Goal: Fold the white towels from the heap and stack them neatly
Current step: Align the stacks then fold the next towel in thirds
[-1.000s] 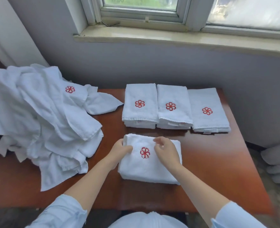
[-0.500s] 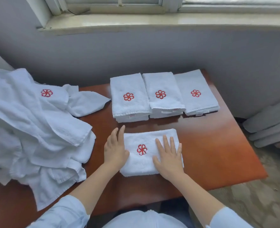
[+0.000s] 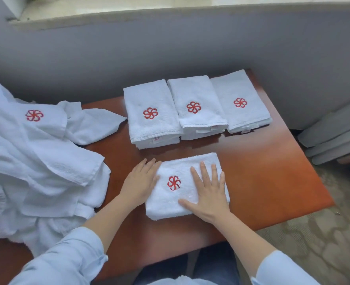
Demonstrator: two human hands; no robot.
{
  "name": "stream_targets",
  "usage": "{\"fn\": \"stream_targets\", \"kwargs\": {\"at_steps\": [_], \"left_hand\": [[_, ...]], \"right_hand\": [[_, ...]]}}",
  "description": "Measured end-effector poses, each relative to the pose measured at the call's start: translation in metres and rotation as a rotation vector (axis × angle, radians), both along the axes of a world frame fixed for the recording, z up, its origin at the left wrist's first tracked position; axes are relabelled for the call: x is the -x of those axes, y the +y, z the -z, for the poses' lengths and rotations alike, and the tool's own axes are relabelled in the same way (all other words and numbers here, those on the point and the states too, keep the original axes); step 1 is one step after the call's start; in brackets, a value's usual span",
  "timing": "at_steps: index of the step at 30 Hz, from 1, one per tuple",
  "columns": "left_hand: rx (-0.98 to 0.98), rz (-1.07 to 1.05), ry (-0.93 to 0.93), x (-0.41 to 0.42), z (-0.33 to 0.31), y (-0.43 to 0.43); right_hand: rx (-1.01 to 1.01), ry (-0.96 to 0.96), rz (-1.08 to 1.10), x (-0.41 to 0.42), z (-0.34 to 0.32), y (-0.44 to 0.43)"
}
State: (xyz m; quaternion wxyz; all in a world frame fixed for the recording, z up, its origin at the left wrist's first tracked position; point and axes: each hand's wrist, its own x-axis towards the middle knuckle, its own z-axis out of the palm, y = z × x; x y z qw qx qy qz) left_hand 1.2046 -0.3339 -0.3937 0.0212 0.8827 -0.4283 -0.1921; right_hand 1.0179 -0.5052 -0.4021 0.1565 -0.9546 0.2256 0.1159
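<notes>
A folded white towel (image 3: 176, 194) with a red flower emblem lies on the wooden table (image 3: 272, 182) in front of me. My left hand (image 3: 140, 182) lies flat with straight fingers against the towel's left edge. My right hand (image 3: 208, 194) presses flat on its right half, fingers spread. Behind it, three stacks of folded towels stand side by side: a left stack (image 3: 152, 114), a middle stack (image 3: 196, 108) and a right stack (image 3: 239, 101). The heap of unfolded white towels (image 3: 36, 165) covers the table's left side.
A grey wall (image 3: 170, 48) under a window sill runs along the table's far edge. Grey cushions (image 3: 334, 134) lie stacked on the floor to the right. Patterned carpet (image 3: 324, 233) shows past the table's right and near edges.
A second ago my fingers were curled at the towel's top edge; they have since flattened onto it. My view has tilted down and the window has left the frame.
</notes>
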Motion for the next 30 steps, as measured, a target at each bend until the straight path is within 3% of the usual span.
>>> {"fn": "stream_targets", "kwargs": {"at_steps": [5, 12, 16, 24, 30], "left_hand": [[-0.049, 0.031, 0.131, 0.004, -0.005, 0.011], [-0.177, 0.100, 0.137, 0.015, -0.014, 0.011], [-0.207, 0.051, 0.114, 0.035, -0.021, 0.007], [-0.315, -0.262, 0.082, 0.116, -0.023, -0.015], [-0.312, -0.475, 0.175, 0.176, -0.031, -0.061]], "right_hand": [[-0.053, 0.038, -0.083, -0.006, -0.005, -0.016], [-0.102, 0.185, -0.266, -0.016, -0.017, -0.048], [-0.127, 0.138, -0.268, -0.007, -0.023, -0.056], [-0.231, 0.007, 0.033, 0.049, -0.026, -0.067], [-0.790, -0.112, 0.410, 0.078, -0.035, -0.096]]}}
